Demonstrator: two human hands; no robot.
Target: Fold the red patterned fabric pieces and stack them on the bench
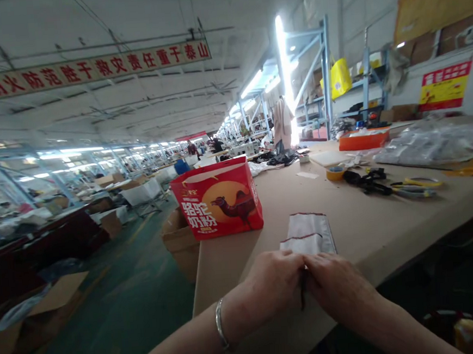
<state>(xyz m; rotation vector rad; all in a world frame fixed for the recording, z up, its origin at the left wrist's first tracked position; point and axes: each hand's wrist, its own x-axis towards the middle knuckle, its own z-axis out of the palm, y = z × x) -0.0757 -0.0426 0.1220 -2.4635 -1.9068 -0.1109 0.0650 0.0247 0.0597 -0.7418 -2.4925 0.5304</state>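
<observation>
A flat white fabric piece (pixel 306 227) with dark red edging lies near the table's front edge. My left hand (pixel 275 277) is closed on its near end, with a bracelet around that wrist. Right beside it, my right hand (pixel 332 278) is closed on the same end, fingertips nearly touching the left ones. Below the fingers hangs a thin dark strip (pixel 302 292). The backs of my hands hide most of the fingers and the near part of the fabric.
A red bag with a camel picture (pixel 232 202) stands at the table's left edge. To the right lie yellow-handled pliers (pixel 419 187), a yellow tape roll (pixel 335 173), black tools, plastic-bagged items (pixel 438 142) and an orange tray (pixel 363 139). A cardboard box (pixel 180 241) stands beside the table (pixel 235 259).
</observation>
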